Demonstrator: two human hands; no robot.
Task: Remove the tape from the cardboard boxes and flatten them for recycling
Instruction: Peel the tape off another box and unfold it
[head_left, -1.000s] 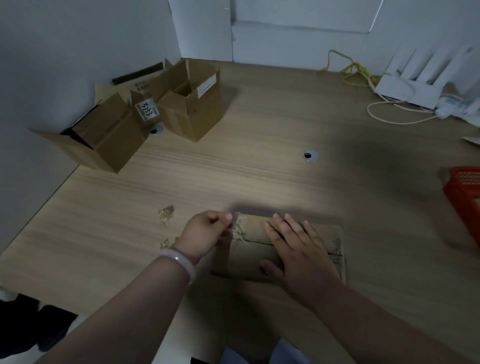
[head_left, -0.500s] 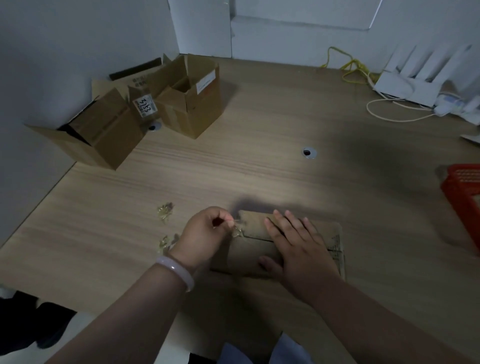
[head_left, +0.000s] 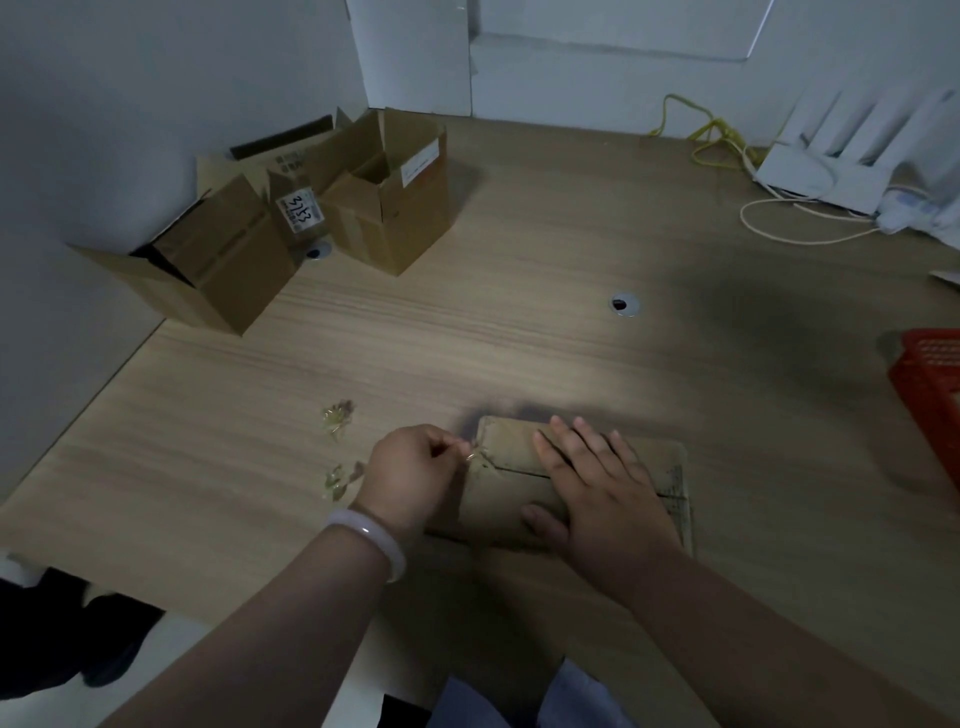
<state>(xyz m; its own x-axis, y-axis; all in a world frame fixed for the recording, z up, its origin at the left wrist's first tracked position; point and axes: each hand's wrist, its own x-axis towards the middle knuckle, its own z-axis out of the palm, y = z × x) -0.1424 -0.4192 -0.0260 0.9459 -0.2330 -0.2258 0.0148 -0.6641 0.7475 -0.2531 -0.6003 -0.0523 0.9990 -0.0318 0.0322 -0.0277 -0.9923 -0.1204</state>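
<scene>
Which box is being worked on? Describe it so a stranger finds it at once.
On the wooden table, near its front edge, lies the flattened box under the flat right hand; the left hand pinches tape at its corner. Unlike the two open boxes at the far left, it lies flat.

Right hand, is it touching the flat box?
Touching. The head view shows the right hand spread flat on the box.

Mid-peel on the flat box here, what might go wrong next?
The tape pinched by the left hand looks thin and crumpled; it may snap and leave bits on the box. The right hand only presses flat on the box, so a hard pull might slide it. The scraps beside the left hand could stick to the wrist.
</scene>
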